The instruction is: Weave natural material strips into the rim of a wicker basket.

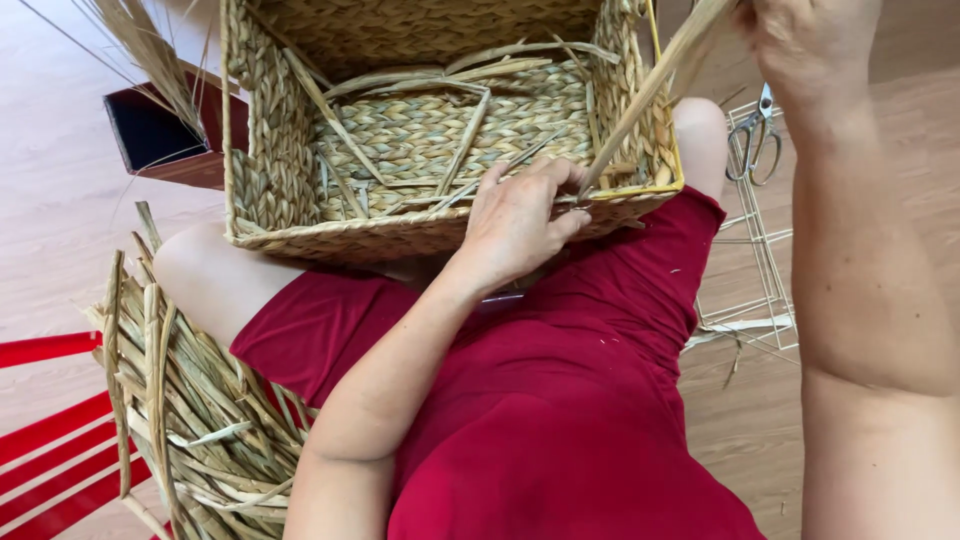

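One woven basket (420,140) sits on the person's lap, rectangular, open top facing the camera, w/ a yellow wire rim showing at its right near corner. Inside: only loose flat reed strips lying across the braided bottom, several, too tangled to count.

Left hand (520,220) rests on the near rim, fingers curled and pinched at the base of one long reed strand (650,85) where it leaves the rim. Right hand (810,40), far right, top of frame, is closed around the upper end of that same strand, pulling it taut on a slant; fingers partly cut off by the frame edge.

Around: a bundle of dry reeds (190,400) lies near left, beside the left knee, touching a red slatted chair (50,440). One dark red box (160,135) stands far left, just beside the basket, reed tips poking over it. One pair of scissors (752,135) lies on the wood floor at right, atop a bare wire frame (765,270). The right forearm blocks part of the floor beyond.
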